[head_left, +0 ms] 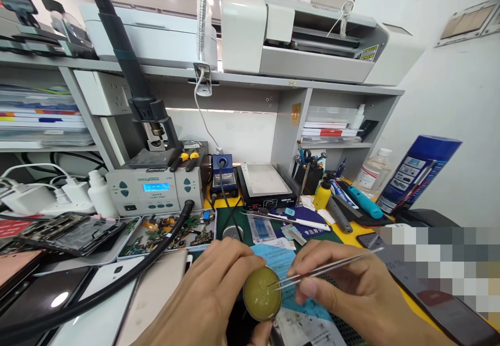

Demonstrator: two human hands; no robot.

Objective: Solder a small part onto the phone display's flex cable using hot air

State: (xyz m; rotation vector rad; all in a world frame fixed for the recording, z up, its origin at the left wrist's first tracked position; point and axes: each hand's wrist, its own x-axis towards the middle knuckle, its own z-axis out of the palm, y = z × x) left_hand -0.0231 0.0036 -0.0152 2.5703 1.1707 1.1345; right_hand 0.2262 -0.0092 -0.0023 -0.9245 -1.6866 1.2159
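Note:
My left hand point(213, 294) is closed round a small round tin, its open face turned toward me. Smooth yellow-green paste point(261, 304), likely soldering flux by its look, fills the tin and has marks in its middle. Between the thumb and fingers of my right hand point(344, 288) is a pair of metal tweezers point(332, 268). The tweezers' tips point left and meet the surface of the paste. Beneath both hands lie a blue sheet point(279, 262) and a grey-white piece point(308, 330), partly covered by the hands.
Phones and a black hose point(152, 257) lie at left, beside a tray of circuit boards point(203, 234). Behind stand a hot-air station point(156, 192), a soldering iron stand point(222, 176) and a hot plate point(267, 182). A yellow bottle point(322, 192) and blue can point(420, 174) stand at right.

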